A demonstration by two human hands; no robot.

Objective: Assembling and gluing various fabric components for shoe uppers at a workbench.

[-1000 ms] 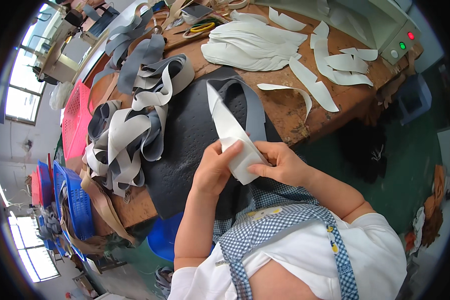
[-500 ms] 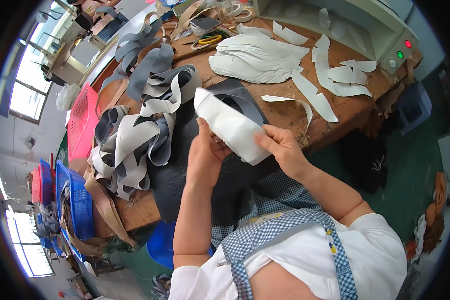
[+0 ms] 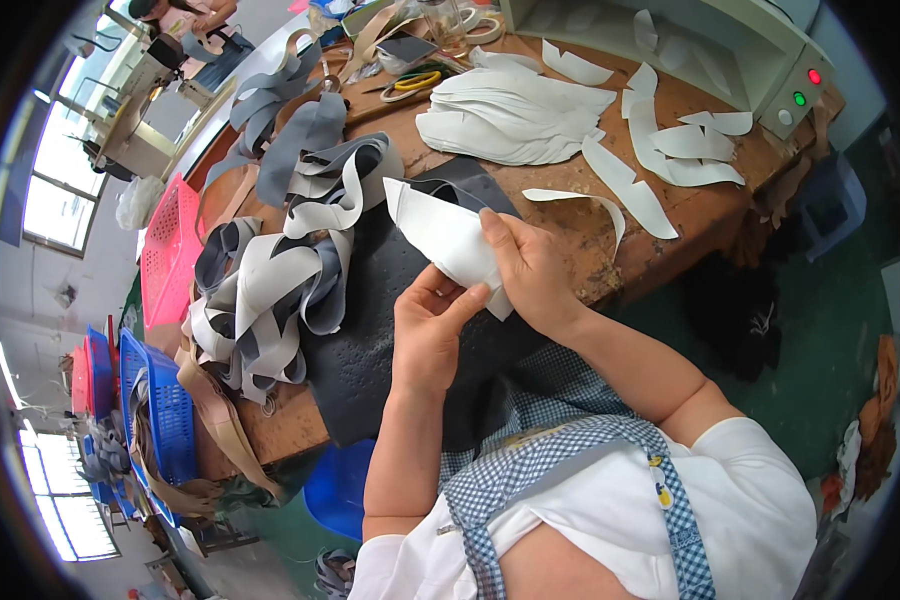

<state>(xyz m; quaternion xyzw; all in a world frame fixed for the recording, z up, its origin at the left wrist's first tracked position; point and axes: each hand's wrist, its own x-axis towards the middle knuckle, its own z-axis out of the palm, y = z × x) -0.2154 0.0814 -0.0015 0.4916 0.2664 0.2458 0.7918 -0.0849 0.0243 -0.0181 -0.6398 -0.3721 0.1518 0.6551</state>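
Note:
Over the black mat [image 3: 360, 370] I hold a white curved piece of sheet material [image 3: 440, 235] with both hands. My left hand [image 3: 428, 325] pinches its lower edge between thumb and fingers. My right hand [image 3: 532, 270] grips its right end, thumb on top, and partly covers it. The piece's pointed end sticks out to the far left. Behind it on the mat lies a grey strip, partly hidden. A fanned pile of white pieces [image 3: 515, 115] lies just beyond, with loose white pieces [image 3: 630, 185] to its right.
Tangled grey and white strips [image 3: 270, 280] heap up at the left, beside a pink basket [image 3: 170, 250] and a blue basket [image 3: 170, 410]. Yellow-handled scissors [image 3: 412, 85] lie at the back. A grey box-shaped machine [image 3: 780, 80] stands far right. Another person [image 3: 195, 25] sits far left.
My right hand has moved left and up along the white piece, covering more of it. My left hand has shifted right and down to its lower edge.

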